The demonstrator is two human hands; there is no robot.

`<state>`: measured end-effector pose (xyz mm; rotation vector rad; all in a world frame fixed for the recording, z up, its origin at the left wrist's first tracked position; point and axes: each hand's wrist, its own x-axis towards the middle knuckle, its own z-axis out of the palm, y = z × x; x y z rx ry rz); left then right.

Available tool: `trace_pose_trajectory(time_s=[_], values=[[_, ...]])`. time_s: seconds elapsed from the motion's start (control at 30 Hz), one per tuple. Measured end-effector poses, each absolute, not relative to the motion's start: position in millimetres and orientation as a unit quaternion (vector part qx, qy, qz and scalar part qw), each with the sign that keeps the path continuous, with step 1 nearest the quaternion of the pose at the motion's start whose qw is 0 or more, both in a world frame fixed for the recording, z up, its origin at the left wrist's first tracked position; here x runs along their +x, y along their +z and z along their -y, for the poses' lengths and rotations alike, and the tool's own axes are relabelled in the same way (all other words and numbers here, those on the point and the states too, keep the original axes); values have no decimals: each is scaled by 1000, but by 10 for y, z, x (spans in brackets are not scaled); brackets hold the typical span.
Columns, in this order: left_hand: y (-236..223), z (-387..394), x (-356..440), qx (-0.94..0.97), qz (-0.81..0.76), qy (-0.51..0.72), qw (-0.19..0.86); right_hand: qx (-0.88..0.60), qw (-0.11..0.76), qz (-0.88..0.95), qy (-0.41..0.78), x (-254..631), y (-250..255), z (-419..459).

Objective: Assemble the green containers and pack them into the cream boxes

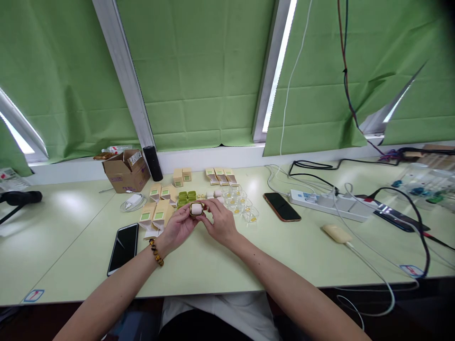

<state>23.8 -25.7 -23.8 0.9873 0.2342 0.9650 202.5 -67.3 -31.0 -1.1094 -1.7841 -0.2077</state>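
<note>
Between my two hands is a small olive-green square case with a pale pink-white rounded piece [196,209] inside it. My left hand [175,231] grips the case from the left, and a beaded bracelet [155,252] circles that wrist. On the other side, the fingers of my right hand [222,222] close on the same case. Just beyond my hands lie several green square cases [186,195] and a couple of pale pink pieces [217,193]. Clear plastic containers [242,201] with yellow bits stand to the right. Several open beige boxes [159,214] stand beside my left hand.
More beige boxes [221,176] stand at the back. A white-edged phone [123,248] lies left, a dark phone [282,206] right. Farther right are a power strip [327,205], cables and a cream device [337,233]. A cardboard box [126,175] and black cylinder [152,163] stand back left.
</note>
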Motion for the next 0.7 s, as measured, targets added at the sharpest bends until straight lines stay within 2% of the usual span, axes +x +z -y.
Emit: trace_pose_trajectory(time_s=[0.17, 0.47, 0.6, 0.7], values=[[-265, 215, 177, 484, -123, 474, 725, -480, 475, 730, -105, 2084, -293, 661], [-250, 175, 144, 496, -179, 529, 665, -600, 325, 723, -111, 2239, -185, 633], [-255, 159, 150, 503, -176, 534, 657, -596, 333, 725, -92, 2249, -175, 634], [-255, 169, 156, 508, -164, 517, 669, -556, 393, 731, -48, 2204, -189, 652]])
